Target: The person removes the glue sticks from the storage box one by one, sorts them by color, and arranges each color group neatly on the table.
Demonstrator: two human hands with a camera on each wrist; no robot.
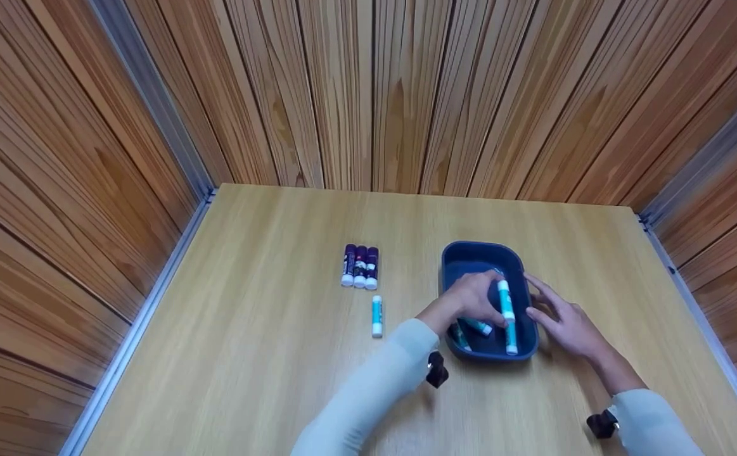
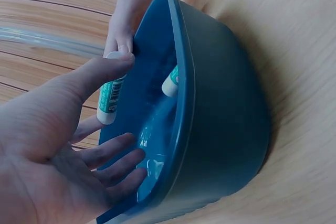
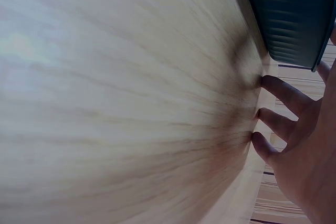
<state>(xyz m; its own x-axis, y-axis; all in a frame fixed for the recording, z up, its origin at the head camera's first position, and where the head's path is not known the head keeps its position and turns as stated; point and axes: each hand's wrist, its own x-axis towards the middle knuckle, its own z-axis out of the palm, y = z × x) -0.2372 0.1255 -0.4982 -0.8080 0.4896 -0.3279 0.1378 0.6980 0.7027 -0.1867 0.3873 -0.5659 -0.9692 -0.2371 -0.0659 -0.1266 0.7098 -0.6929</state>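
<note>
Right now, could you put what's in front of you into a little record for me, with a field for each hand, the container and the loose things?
Left hand: holds a teal tube over the bin
Right hand: at the bin's right rim, holding no tube
Bin: dark blue, at least three other tubes inside
Purple tubes: three, lying side by side left of the bin
Lone tube: teal and white, lying nearer the person than the purple row
Surface: light wooden table
</note>
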